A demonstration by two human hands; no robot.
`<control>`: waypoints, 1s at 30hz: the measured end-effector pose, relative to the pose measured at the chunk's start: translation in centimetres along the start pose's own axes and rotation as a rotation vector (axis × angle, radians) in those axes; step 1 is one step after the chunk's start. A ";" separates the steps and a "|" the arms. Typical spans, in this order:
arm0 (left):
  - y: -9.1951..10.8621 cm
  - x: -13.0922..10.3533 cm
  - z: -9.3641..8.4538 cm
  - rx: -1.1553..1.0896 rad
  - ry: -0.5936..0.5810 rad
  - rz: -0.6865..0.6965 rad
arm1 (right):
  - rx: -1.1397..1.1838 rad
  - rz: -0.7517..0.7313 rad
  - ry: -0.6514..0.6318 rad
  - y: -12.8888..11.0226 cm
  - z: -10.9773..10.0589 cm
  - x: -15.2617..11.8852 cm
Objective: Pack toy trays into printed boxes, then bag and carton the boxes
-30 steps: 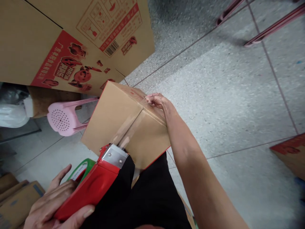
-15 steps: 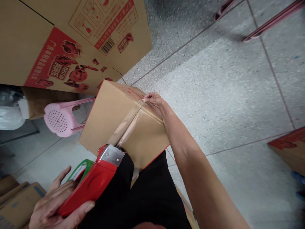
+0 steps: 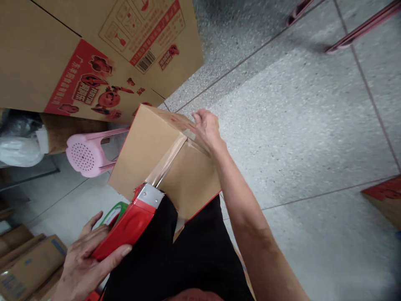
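In my left hand (image 3: 90, 255) is a red tape gun (image 3: 133, 221) with a metal serrated edge and a green-cored roll of tape (image 3: 115, 213). Its metal head meets the near part of the carton (image 3: 153, 146), at the seam between the flaps. A clear tape strip (image 3: 167, 161) runs along that seam up to the far edge. My right hand (image 3: 206, 125) is at the carton's far printed side, fingers loosely bent and nothing visible in them; whether the fingertips touch the cardboard I cannot tell. The carton is tilted against my black-trousered legs (image 3: 200, 251).
A large printed carton (image 3: 125, 67) stands at upper left, with a pink stool (image 3: 83, 154) below it. Flattened or stacked cartons (image 3: 34, 263) are at lower left. Pink stool legs (image 3: 360, 33) show at upper right, and another carton (image 3: 384, 200) at the right edge.
My right hand has lifted slightly and shifted away from the taped edge, its fingers now farther out. The tape gun remains at the near seam. The whole view has shifted a little.
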State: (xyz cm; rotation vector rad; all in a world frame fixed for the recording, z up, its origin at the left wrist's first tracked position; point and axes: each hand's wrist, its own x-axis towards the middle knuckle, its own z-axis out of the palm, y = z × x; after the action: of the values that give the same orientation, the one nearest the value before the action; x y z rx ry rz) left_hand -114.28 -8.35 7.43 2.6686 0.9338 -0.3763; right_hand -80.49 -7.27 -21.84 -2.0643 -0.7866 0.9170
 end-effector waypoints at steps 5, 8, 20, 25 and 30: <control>-0.9 -0.5 1.3 -0.086 -0.019 -0.220 | -0.026 -0.199 0.002 -5.1 2.6 -6.8; -1.7 -0.3 1.9 -0.165 -0.134 -0.430 | -0.138 -0.197 0.026 -5.2 4.5 -8.4; -4.1 0.7 5.6 -0.376 -0.223 -0.592 | -0.375 -0.248 0.090 -4.0 6.0 -7.4; -4.9 1.1 8.4 -0.449 -0.266 -0.591 | -0.370 -0.254 0.068 -4.1 5.9 -7.4; -6.1 1.6 10.7 -0.535 -0.337 -0.587 | -0.254 -0.263 0.027 -3.8 5.0 -6.5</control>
State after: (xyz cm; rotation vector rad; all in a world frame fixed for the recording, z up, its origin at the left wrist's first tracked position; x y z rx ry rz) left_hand -118.50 -6.65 -4.16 1.7570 1.4456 -0.5767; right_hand -88.96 -8.26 -18.92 -2.1150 -1.1789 0.6695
